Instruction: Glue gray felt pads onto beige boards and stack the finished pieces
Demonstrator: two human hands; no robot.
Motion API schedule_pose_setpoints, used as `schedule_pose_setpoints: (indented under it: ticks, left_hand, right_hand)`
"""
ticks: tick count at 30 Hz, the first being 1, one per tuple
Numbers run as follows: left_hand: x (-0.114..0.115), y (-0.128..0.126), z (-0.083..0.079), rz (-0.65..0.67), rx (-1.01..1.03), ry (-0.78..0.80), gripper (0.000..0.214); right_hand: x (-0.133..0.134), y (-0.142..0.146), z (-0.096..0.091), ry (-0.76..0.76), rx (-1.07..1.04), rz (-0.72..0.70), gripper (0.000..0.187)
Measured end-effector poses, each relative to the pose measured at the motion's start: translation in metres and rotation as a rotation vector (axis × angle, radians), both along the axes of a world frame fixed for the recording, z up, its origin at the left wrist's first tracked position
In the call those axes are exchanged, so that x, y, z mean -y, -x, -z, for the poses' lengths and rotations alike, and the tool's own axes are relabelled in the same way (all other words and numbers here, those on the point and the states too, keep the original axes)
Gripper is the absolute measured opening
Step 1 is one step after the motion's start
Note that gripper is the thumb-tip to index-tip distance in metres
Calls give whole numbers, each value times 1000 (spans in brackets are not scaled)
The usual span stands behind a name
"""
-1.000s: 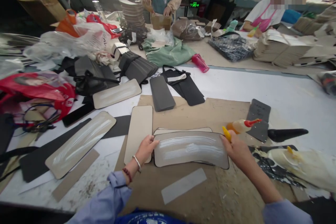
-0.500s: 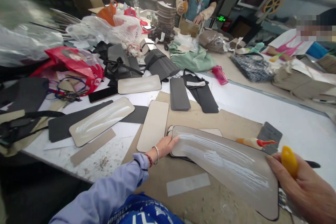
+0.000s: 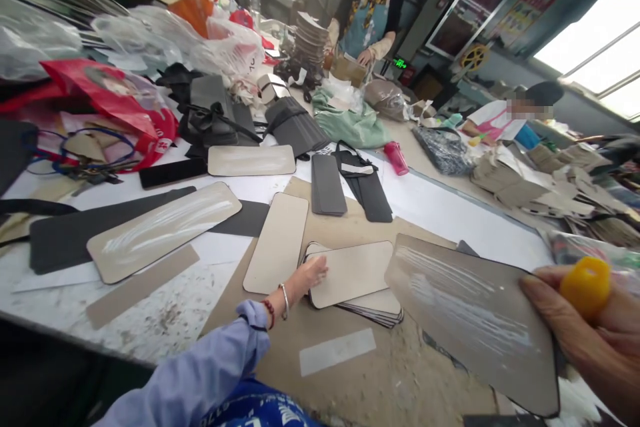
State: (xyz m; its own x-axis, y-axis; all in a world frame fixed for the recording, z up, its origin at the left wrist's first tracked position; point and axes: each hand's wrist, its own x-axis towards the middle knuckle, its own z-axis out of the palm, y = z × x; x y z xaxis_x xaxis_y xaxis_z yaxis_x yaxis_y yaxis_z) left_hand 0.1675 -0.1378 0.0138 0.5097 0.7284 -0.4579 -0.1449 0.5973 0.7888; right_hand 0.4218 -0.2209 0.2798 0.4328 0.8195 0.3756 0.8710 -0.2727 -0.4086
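Note:
My right hand point(image 3: 595, 330) is at the right edge, closed on the end of a grey rounded board point(image 3: 470, 317) smeared with white glue streaks, lifted above the table. A yellow ring-shaped piece point(image 3: 585, 285) sits between its fingers. My left hand point(image 3: 311, 275) rests with fingers stretched on the left end of a stack of tan rounded boards point(image 3: 353, 273) lying on a brown cardboard sheet point(image 3: 320, 327). Another tan board point(image 3: 277, 243) lies just left of that hand.
Glue-coated boards point(image 3: 163, 230) point(image 3: 251, 160), dark grey pieces point(image 3: 327, 183) and black strips lie further back. Plastic bags point(image 3: 115, 103) crowd the left. A pink bottle point(image 3: 396, 158) lies mid-table. One person stands at the far end point(image 3: 370, 10); another sits at right point(image 3: 505, 120) beside stacked cardboard point(image 3: 545, 183).
My right hand has lifted the glued board off the stack and carried it right. My left hand let go of it and now rests on the stack. The view swung left.

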Motion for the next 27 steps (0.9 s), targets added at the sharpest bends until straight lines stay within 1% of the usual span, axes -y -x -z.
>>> schedule_pose_setpoints:
  ticks: [1, 3, 5, 7, 8, 10, 12, 14, 16, 18, 20, 23, 25, 27]
  left_hand:
    - [-1, -2, -1, -46, 70, 97, 88]
    - [-2, -5, -9, -116, 164, 210, 91]
    - [-4, -3, -19, -131, 238, 252, 83]
    - [-5, 4, -29, -109, 301, 238, 67]
    - [-6, 9, -33, -107, 323, 212, 59]
    - [-6, 21, -38, -134, 326, 170, 43]
    - [-5, 31, -37, -178, 267, 169, 33]
    - [-2, 38, -32, -190, 158, 196, 28]
    - [2, 40, -25, -191, 14, 233, 25]
    - [7, 40, -20, -181, -107, 258, 22]
    - [11, 40, -18, -143, -181, 260, 21]
    - [13, 41, -22, -59, -252, 255, 21]
    - [13, 41, -27, -19, -279, 258, 23]
    - [12, 41, -29, 15, -285, 252, 24]
  right_hand:
    - [-2, 2, -2, 29, -7, -19, 48]
    - [-6, 1, -6, 67, -16, -52, 50]
    - [-12, -3, -7, 76, -40, -61, 54]
    - [-21, -8, 2, 121, -86, -59, 56]
    - [-27, -11, 11, 147, -106, -63, 56]
    - [-41, -17, 39, 192, -121, -87, 52]
    - [-54, -25, 75, 243, -134, -115, 47]
    - [-62, -33, 110, 289, -152, -101, 44]
    - [-63, -37, 136, 267, -151, -48, 43]
    - [-57, -36, 148, 162, -136, -26, 42]
    - [-46, -26, 149, 52, -128, -68, 40]
    - [-29, 10, 147, -11, -212, -159, 37]
    - [-19, 43, 151, 0, -394, -178, 37]
    - [-11, 79, 163, 21, -629, -176, 38]
